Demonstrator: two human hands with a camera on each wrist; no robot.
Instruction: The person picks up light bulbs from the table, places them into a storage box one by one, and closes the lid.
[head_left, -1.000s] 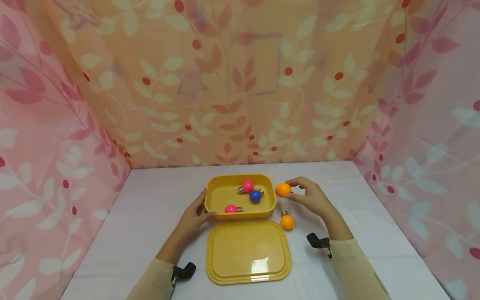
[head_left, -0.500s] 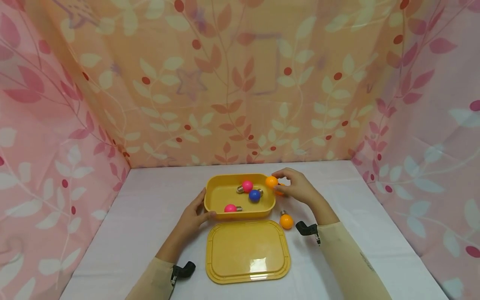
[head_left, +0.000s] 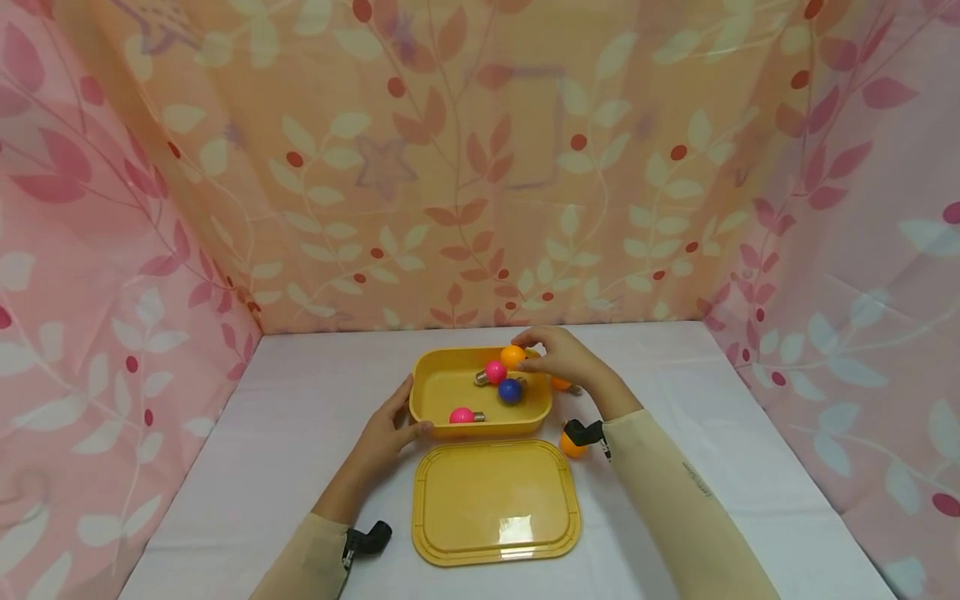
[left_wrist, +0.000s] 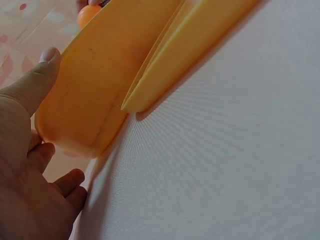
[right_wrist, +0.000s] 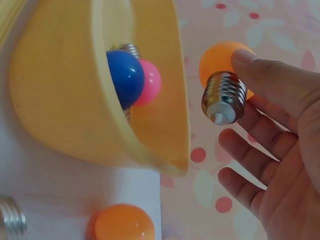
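Observation:
My right hand pinches an orange light bulb between thumb and fingers, over the right end of a yellow plastic container. In the right wrist view the held bulb's silver screw base points down, beside the container's rim. My left hand grips the container's left end, thumb along the near wall and fingers round the corner. Inside lie a blue bulb and a pink bulb close together, with a second pink bulb by the near wall.
The yellow lid lies flat in front of the container. Two orange bulbs rest on the white cloth to the right: one beside the container, the other near the lid's corner, partly behind the wrist camera. Patterned curtains surround the table.
My right hand has carried an orange bulb leftward, from beside the container to over its right end. An orange bulb first hidden by that hand now shows on the cloth. My left hand stays put.

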